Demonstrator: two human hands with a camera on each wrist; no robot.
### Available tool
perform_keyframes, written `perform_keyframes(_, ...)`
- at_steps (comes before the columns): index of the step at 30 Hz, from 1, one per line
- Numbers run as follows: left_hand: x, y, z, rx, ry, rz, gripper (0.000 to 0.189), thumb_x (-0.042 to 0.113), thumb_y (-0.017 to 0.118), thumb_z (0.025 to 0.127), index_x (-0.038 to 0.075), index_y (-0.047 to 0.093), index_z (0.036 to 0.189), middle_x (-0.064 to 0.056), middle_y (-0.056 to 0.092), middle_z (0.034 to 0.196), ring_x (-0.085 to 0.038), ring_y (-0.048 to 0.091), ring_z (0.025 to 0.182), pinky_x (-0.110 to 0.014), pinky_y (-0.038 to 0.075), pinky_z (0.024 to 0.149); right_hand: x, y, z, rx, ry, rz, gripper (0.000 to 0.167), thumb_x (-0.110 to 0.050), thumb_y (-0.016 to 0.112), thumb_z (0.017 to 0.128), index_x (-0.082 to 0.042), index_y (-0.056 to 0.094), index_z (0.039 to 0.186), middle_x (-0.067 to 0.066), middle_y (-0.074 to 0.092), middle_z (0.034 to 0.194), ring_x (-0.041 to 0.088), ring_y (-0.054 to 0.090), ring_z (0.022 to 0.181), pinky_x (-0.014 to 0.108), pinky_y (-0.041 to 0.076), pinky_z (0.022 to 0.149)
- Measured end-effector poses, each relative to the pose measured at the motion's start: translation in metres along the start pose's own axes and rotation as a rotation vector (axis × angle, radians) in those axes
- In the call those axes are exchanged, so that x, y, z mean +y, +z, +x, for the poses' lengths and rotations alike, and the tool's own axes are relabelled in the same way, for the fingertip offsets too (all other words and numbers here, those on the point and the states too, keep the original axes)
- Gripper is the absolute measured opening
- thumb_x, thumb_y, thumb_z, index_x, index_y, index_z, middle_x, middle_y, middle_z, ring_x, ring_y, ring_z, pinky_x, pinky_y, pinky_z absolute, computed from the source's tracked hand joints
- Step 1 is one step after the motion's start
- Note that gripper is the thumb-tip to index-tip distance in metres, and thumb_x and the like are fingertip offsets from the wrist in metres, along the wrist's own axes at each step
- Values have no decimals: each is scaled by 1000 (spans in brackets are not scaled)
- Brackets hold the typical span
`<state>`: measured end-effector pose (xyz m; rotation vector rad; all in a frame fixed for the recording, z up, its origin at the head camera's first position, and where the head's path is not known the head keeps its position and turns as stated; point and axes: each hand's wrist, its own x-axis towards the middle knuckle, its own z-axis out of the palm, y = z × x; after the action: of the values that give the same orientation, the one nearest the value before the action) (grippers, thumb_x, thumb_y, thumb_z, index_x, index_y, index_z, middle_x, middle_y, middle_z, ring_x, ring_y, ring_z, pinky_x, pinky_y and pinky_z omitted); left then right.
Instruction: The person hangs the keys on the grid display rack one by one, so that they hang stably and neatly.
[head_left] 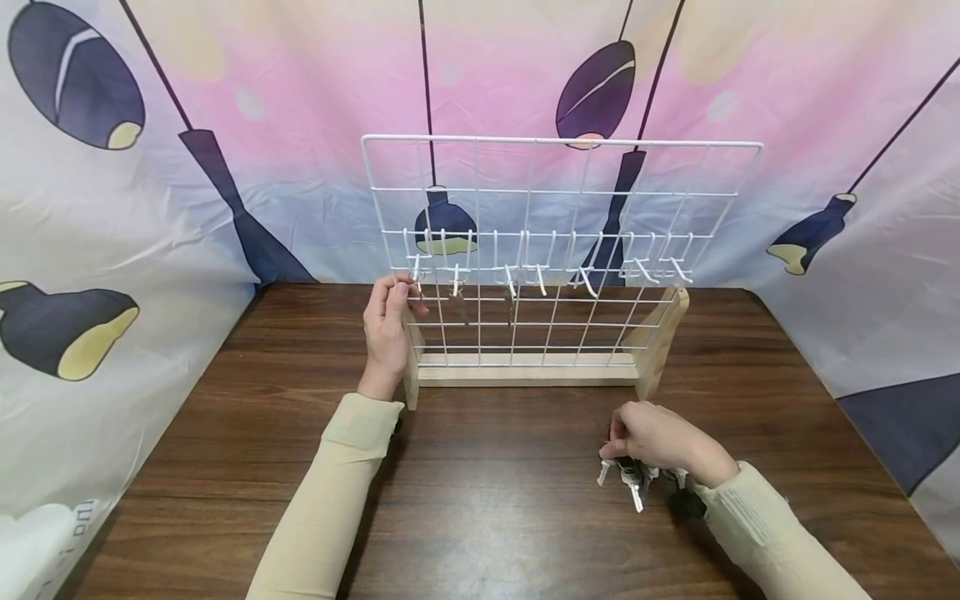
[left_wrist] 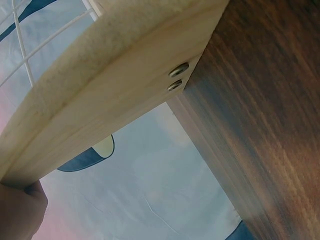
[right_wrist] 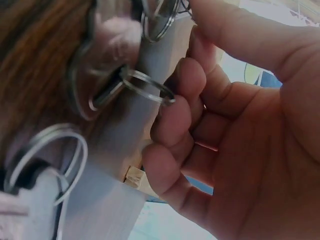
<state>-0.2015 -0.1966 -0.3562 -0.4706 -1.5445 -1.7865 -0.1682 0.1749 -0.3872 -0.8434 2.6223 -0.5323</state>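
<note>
By the curled left hand (head_left: 385, 323), the rack (head_left: 525, 372) is gripped at its left edge, hanging keys (head_left: 512, 305) being carried on hooks (head_left: 588, 282) just beside it. Across a wide stretch of tabletop (head_left: 495, 475), a bunch of keys (head_left: 632, 482) is pinched by the right hand (head_left: 660, 435), before the rack's right foot.

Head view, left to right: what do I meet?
Lower-left printed lamp → left hand → key on second hook → key on third hook → right hand → right-side printed lamp.
</note>
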Motion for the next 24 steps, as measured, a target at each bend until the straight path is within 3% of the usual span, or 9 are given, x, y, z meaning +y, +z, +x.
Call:
perform_keyframes(1, 0, 0, 0, -1, -1, 1, 37, 13, 40, 104, -24, 44, 106, -8, 56, 89, -25, 55, 70, -31, 53, 64, 0, -1, 0, 1, -14, -4, 25, -32, 76, 84, -21, 61, 67, -12, 53, 60, 5, 46, 53, 25, 40, 48)
perform_keyframes(7, -2, -1, 0, -1, -1, -1, 35, 11, 40, 104, -24, 43, 106, -28, 50, 89, -23, 56, 70, -31, 53, 65, 2, -4, -1, 12, -104, -19, 20, -16, 69, 88, -19, 59, 71, -13, 53, 66, 1, 46, 57, 22, 41, 52)
perform_keyframes(16, -1, -1, 0, 0, -1, 0, 34, 11, 40, 104, -22, 44, 105, -34, 46, 90, -22, 56, 71, -31, 53, 65, -4, -9, -2, 92, -207, 5, 18, -6, 67, 85, -19, 58, 76, -11, 52, 74, 3, 47, 67, 23, 44, 59)
perform_keyframes(24, -1, 0, 0, 2, 3, 13, 35, 13, 40, 103, -23, 44, 105, -7, 56, 88, -21, 57, 71, -32, 53, 64, -14, -12, -1, 232, -266, 23, 16, -11, 69, 88, -22, 60, 81, -12, 53, 81, 5, 50, 74, 25, 46, 65)
